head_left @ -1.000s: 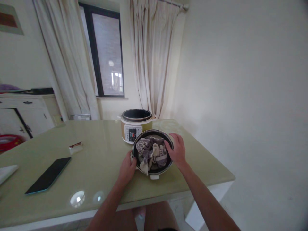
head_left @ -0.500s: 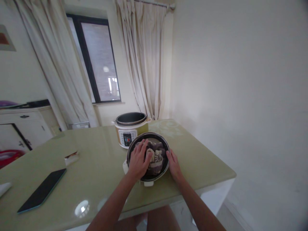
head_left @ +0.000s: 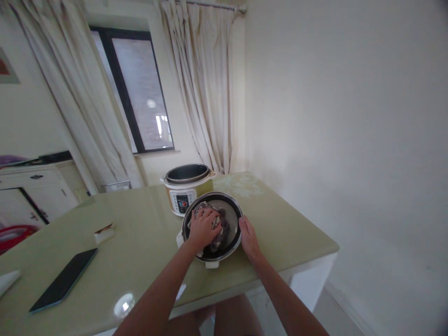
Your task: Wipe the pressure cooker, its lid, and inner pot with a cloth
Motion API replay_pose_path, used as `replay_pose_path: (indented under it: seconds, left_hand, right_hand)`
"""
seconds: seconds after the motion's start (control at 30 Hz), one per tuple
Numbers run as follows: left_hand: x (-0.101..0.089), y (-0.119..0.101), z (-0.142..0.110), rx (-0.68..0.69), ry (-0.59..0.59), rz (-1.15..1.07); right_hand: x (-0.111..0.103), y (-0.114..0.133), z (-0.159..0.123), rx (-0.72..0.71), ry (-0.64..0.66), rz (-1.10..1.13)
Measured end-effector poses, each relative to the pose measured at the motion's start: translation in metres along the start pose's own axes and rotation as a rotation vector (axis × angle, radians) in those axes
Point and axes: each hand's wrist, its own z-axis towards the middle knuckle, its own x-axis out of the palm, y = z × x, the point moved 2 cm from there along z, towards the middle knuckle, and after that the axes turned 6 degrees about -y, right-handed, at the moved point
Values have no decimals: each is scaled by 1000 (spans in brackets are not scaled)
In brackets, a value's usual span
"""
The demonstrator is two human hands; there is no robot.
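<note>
A round pressure cooker lid (head_left: 233, 214) is tilted with its dark-rimmed, metallic inner side towards me, close to the table's front edge. My left hand (head_left: 203, 229) presses a crumpled grey-and-beige cloth (head_left: 220, 239) against the left part of that inside, its fingers curled over the fabric. On the right, my right hand (head_left: 249, 238) grips the lid's rim, thumb on the edge; its other fingers are partly hidden. Right behind the lid stands the pressure cooker (head_left: 206, 186), uncovered, its dark inner pot (head_left: 188, 172) visible and its control panel facing me.
The glossy green table (head_left: 140, 242) carries a dark tablet-like slab (head_left: 65, 280), a small whitish packet (head_left: 104, 233) and a white item (head_left: 7, 281) on the left. A wall (head_left: 332, 140) rises on the right. Behind are curtains (head_left: 206, 84), a window and a white cabinet (head_left: 45, 186).
My left hand has bunched the cloth and moved it to the lid's left side, baring the metallic inside on the right. My right hand stays on the rim. The view has shifted slightly.
</note>
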Motion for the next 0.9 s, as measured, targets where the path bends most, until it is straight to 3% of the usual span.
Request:
replay_pose_path:
  seconds: [0.1, 0.33, 0.5, 0.67, 0.8, 0.9]
  left_hand:
    - [-1, 0, -1, 21, -1, 40]
    - [3, -23, -25, 196, 38, -14]
    - [-3, 4, -25, 246, 121, -54]
    - [-4, 24, 1, 162, 45, -19]
    - [2, -1, 28, 41, -2, 21]
    - [8, -32, 35, 64, 42, -19]
  right_hand:
    - [0, 4, -2, 1, -5, -7]
    - [-1, 2, -1, 36, -25, -27]
    - [0, 7, -3, -6, -13, -14]
    - [1, 10, -7, -47, 18, -43]
    - [0, 8, -8, -69, 17, -88]
    - [-3, 4, -7, -76, 26, -74]
